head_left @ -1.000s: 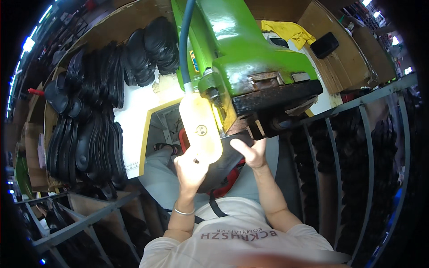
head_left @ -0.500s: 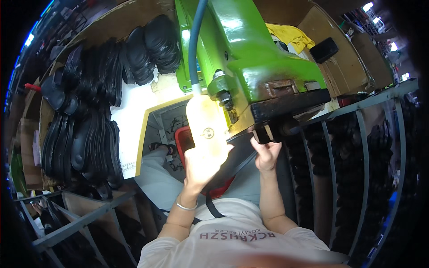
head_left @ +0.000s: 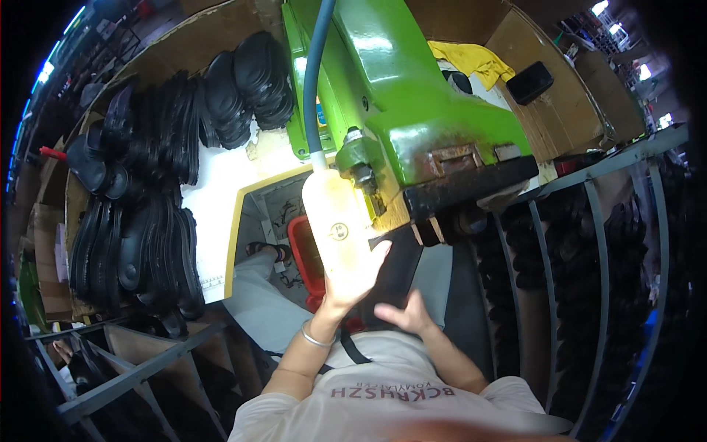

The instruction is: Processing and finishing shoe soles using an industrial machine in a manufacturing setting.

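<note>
Under the head of a green press-like machine [head_left: 434,110], my left hand [head_left: 352,281] is brightly lit beside a glowing work lamp [head_left: 335,214]. Its thumb stretches up to the edge of a black sheet-like piece [head_left: 398,269]; the lamp hides the other fingers, so whether they grip the piece cannot be told. The piece hangs down from below the machine's front toward my lap. My right hand [head_left: 409,315] is lower, in front of my waist, with thumb and fingers apart and nothing visible in it.
Stacks of black shoe soles [head_left: 147,250] fill the left side of the worktable [head_left: 213,214]. A red basket [head_left: 305,250] sits below. On the right stand a metal rack [head_left: 541,250] with dark stacked pieces and a cardboard box [head_left: 567,103] with a yellow cloth [head_left: 475,62].
My right hand has left the machine's front edge and come down and left toward my waist. The left hand has moved slightly right. The black piece now hangs straighter below the machine.
</note>
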The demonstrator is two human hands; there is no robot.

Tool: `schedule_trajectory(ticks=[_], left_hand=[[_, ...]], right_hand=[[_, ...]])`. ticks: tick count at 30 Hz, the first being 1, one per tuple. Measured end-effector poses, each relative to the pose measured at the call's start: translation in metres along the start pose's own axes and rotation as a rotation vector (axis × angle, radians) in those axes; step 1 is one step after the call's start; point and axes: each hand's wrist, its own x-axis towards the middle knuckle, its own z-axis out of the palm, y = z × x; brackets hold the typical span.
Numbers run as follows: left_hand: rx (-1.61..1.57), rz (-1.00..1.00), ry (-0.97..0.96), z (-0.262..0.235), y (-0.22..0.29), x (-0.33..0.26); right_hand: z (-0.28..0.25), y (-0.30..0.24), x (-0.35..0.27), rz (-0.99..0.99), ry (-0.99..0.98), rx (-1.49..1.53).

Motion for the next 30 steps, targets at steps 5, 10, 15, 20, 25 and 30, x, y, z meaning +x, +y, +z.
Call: schedule_trajectory(ticks=[5, 10, 15, 20, 25, 30], left_hand=[[-0.303, -0.032, 0.046, -0.005, -0.005, -0.019], [-0.106, -0.030, -0.070, -0.004, 0.002, -0.024], [-0.310, -0.184, -0.057, -0.001, 0.006, -0.014], [-0.362, -0.084, -0.103, -0.034, 0.008, 0.007], [-0.359, -0.103, -0.093, -0.086, 0.006, 0.017], [-0.405, -0.241, -0.022, -0.122, -0.021, -0.005]], right_hand=[[-0.052, 0.034, -0.061, 0.183, 0.111, 0.268], [-0.099, -0.010, -0.044, -0.077, 0.391, 0.204], [-0.110, -0.071, 0.015, -0.142, 0.557, 0.078], [-0.103, -0.107, 0.070, -0.205, 0.356, 0.084], [-0.076, -0.091, 0.089, -0.244, 0.169, 0.189], [-0.027, -0.085, 0.087, -0.347, 0.114, 0.161]])
